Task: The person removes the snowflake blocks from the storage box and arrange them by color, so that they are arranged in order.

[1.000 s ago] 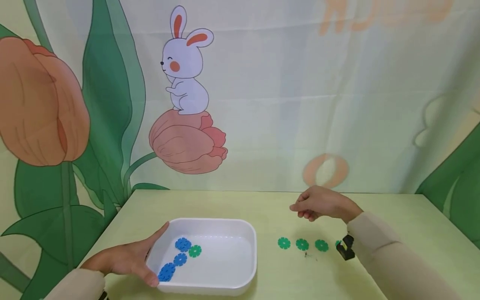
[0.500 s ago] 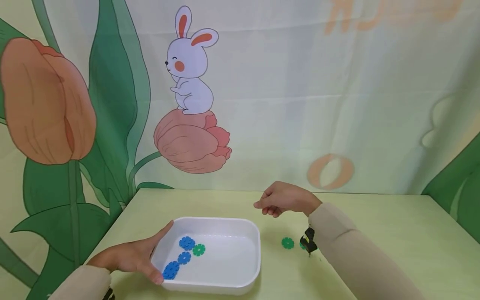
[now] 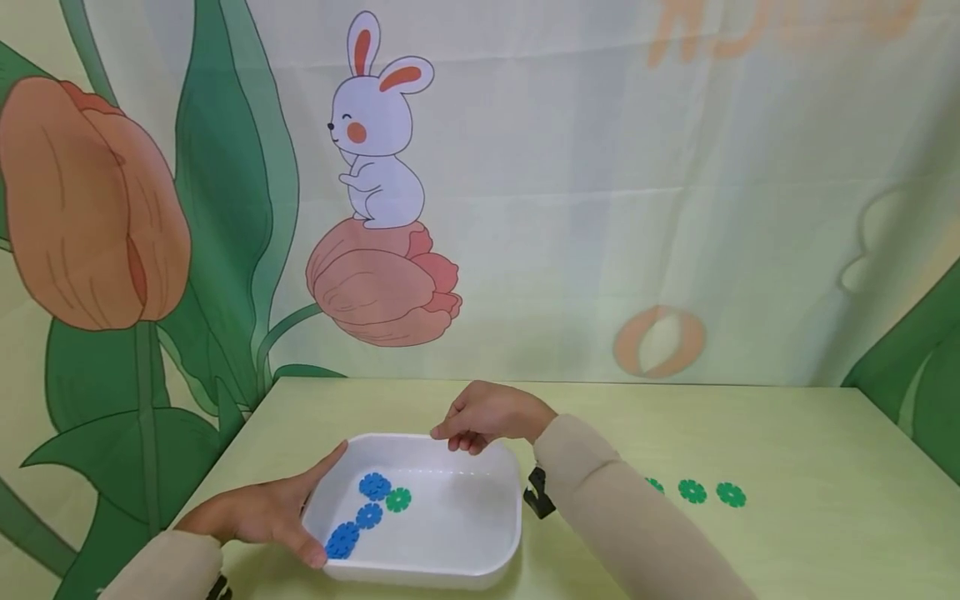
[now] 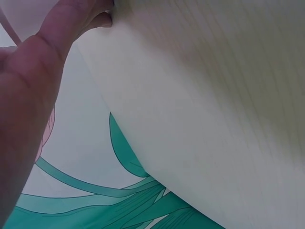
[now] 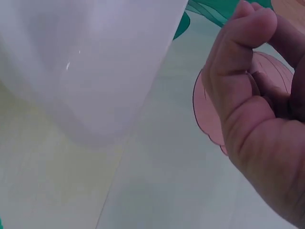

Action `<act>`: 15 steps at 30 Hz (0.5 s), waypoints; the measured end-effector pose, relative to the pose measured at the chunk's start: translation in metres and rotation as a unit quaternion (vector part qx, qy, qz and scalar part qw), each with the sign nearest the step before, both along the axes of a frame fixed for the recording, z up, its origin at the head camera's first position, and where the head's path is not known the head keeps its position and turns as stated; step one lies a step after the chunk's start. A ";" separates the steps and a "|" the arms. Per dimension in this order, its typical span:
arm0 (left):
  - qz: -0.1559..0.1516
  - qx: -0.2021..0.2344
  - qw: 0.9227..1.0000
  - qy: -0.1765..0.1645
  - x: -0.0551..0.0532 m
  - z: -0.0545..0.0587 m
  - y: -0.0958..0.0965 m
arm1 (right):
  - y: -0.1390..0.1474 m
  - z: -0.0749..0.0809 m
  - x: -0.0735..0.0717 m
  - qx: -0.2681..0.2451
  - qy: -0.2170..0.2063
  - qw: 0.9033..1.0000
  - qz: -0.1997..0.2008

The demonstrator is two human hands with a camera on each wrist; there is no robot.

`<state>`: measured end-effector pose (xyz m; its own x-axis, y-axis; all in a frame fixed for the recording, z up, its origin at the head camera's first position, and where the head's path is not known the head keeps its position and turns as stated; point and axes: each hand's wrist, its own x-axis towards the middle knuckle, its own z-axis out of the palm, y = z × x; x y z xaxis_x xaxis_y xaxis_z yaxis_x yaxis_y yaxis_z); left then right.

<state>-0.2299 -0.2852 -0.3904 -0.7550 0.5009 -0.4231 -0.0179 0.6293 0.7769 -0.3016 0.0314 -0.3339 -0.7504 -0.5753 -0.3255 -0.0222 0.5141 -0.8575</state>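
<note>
Rabbit-and-tulip backdrop (image 3: 525, 250) behind, left hand (image 3: 273, 512) grips the white plastic tray (image 3: 420, 577), fingers wide. Right hand (image 3: 487, 417) hovers near its far edge, fingers curled; can't tell if they're holding anything.

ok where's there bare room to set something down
The white tray is bare between its green disc and right side; the right hand is by its far rim. On the table, a broad patch lies between the row of green discs, right sleeve and backdrop. Crowded: the tray's left end, with blue discs and the left hand.
</note>
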 end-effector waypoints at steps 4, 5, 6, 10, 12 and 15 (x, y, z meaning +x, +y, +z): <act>0.009 0.014 1.000 -0.011 0.000 -0.001 0.000 | -0.016 -0.007 0.003 -0.007 -0.012 1.000 0.003; 0.012 0.015 1.000 -0.013 0.001 -0.001 0.000 | -0.020 -0.009 0.004 -0.007 -0.015 1.000 0.002; 0.013 0.014 1.000 -0.015 0.001 -0.002 0.000 | -0.023 -0.012 0.004 -0.008 -0.020 1.000 0.001; 0.016 -0.004 1.000 -0.008 0.001 -0.002 0.001 | -0.033 -0.022 0.008 -0.005 -0.029 1.000 -0.008; 0.011 -0.007 1.000 -0.006 0.000 -0.001 0.002 | -0.036 -0.027 0.009 -0.002 -0.029 1.000 -0.011; 0.004 -0.008 1.000 0.002 -0.002 0.001 0.003 | -0.041 -0.034 0.009 0.000 -0.032 0.999 -0.013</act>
<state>-0.2318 -0.2818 -0.3896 -0.7602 0.4882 -0.4287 -0.0202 0.6417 0.7667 -0.2926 -0.0100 -0.3678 -0.7432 -0.5552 -0.3734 0.0463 0.5140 -0.8565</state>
